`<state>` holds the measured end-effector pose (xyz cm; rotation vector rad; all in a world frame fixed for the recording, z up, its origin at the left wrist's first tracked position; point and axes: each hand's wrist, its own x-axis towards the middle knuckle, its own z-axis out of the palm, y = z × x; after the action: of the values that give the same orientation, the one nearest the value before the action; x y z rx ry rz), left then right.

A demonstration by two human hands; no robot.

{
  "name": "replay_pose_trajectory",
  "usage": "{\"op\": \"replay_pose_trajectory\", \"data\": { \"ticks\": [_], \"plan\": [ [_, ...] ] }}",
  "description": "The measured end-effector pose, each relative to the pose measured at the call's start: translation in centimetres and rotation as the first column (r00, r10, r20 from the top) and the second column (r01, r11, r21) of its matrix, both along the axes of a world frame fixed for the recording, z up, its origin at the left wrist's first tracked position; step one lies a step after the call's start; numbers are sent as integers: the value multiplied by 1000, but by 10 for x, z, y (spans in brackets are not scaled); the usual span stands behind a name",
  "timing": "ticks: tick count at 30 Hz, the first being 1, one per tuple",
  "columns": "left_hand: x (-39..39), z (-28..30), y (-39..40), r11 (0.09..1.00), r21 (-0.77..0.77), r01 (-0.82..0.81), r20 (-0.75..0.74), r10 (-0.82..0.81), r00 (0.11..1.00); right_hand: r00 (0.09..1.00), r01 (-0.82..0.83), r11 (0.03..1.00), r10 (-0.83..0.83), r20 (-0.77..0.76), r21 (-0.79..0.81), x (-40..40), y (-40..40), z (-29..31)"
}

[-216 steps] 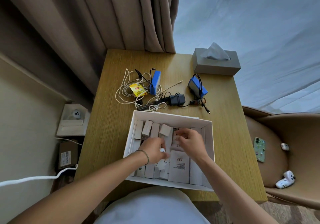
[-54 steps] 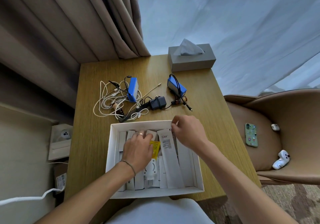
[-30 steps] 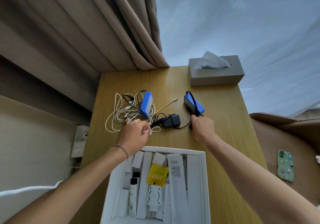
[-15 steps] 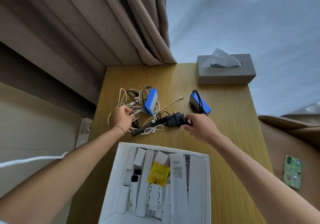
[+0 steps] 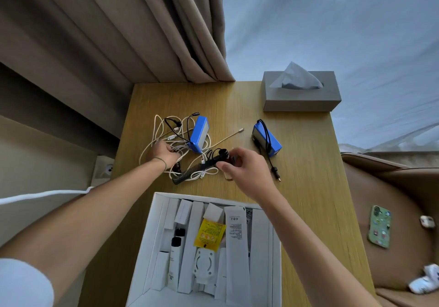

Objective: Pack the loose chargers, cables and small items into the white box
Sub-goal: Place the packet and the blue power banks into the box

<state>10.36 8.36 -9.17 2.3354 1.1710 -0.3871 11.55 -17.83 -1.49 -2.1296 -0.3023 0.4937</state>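
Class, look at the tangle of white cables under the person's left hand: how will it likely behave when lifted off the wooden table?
The tangle of white cables looks thin and looped, so probably floppy, sagging in strands. Its loops run beneath the upright blue charger block, which may drag or tip. The left hand grips only part, so loops could trail.

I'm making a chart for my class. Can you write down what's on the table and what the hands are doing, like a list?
table: wooden
white box: open, near edge, holds small white boxes and a yellow packet
left hand: in the white cable tangle
right hand: gripping a black charger
blue blocks: two; one in the tangle, one apart with a black cord
tissue box: grey, far corner
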Motion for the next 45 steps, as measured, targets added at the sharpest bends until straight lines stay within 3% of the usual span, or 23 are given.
{"op": "replay_pose_trajectory", "data": {
  "ticks": [3, 11, 17, 19, 23, 28, 30, 34, 41, 45],
  "plan": [
    [-5, 2, 2, 998, -38, -59, 106, 63, 992, 996, 71, 991, -64, -61, 117, -24, -2, 5],
    [-30, 26, 12, 994, -63, -92, 372, 108, 922, 982, 113, 976, -82, -168, 186, -72, -12, 11],
    [-62, 48, 10, 935, -335, -114, 530, 287, 798, 975, 60, 996, -45, -218, 63, -98, -12, 5],
    [-74, 56, 3, 861, -495, -120, 520, 404, 753, 974, -11, 999, -2, -228, -52, -107, -12, -4],
    [-100, 81, -14, 560, -825, -73, 367, 629, 685, 962, -169, 944, 95, -257, -285, -125, -16, -27],
    [-128, 112, -39, 313, -946, 83, 264, 597, 758, 914, -328, 843, 169, -369, -427, -141, -22, -46],
    [-137, 119, -50, 261, -958, 115, 244, 538, 807, 893, -366, 825, 180, -413, -432, -148, -23, -51],
    [-151, 119, -76, 345, -930, 126, 267, 401, 876, 853, -438, 776, 199, -483, -454, -161, -27, -64],
    [-169, 85, -114, 501, -865, 28, 139, 186, 973, 913, -402, 628, 326, -244, -666, -181, -25, -66],
    [-173, 60, -130, 684, -719, 123, 120, -52, 991, 943, -331, 663, 259, -209, -671, -179, -30, -57]
  ]
}}
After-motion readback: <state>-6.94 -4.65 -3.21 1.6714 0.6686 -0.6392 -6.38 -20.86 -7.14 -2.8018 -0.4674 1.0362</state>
